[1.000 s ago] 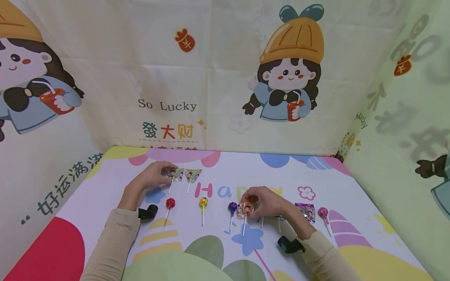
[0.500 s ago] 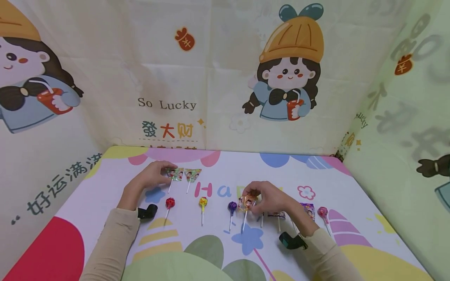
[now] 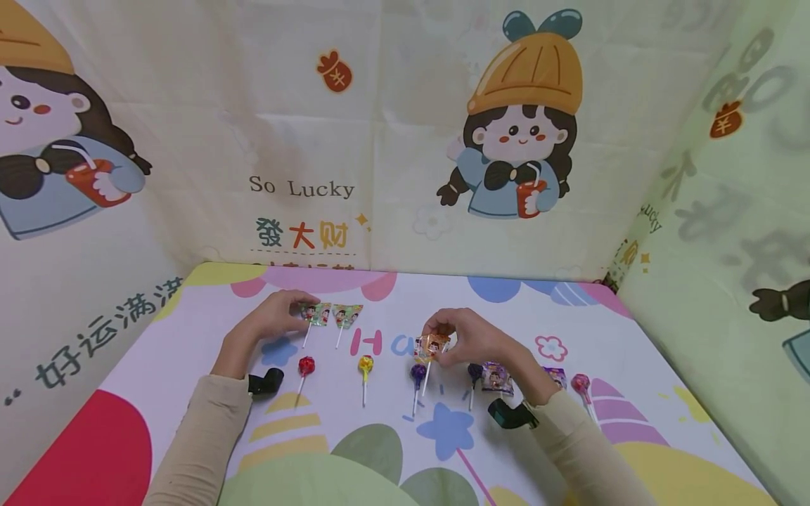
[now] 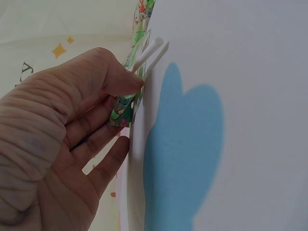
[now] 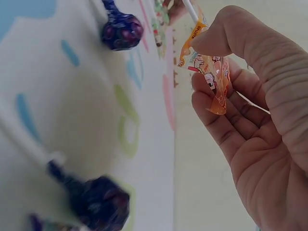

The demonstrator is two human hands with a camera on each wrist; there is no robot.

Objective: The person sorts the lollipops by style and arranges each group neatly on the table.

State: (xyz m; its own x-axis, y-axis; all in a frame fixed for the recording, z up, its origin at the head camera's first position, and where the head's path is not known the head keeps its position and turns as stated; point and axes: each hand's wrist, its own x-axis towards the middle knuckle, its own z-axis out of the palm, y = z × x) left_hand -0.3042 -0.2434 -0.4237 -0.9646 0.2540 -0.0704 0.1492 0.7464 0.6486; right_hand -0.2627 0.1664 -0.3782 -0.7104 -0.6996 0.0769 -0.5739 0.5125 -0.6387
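My right hand pinches a lollipop in a flat orange wrapper between thumb and fingers, its white stick pointing down. In the right wrist view the orange wrapper is held up off the table. Farther left, my left hand pinches the edge of a green-wrapped lollipop at the tabletop; its wrapper shows behind the thumb in the left wrist view. A second green-wrapped lollipop lies just right of it. Directly below the orange one is a dark purple round lollipop.
A red lollipop and a yellow one lie in the near row. Right of these are another dark purple lollipop, a purple flat-wrapped one, a partly hidden purple wrapper and a pink lollipop. Printed cloth walls enclose the table.
My right hand has lifted the orange-wrapped lollipop and carried it away from me and slightly left, uncovering the second dark purple lollipop. My left hand stays on the green-wrapped one.
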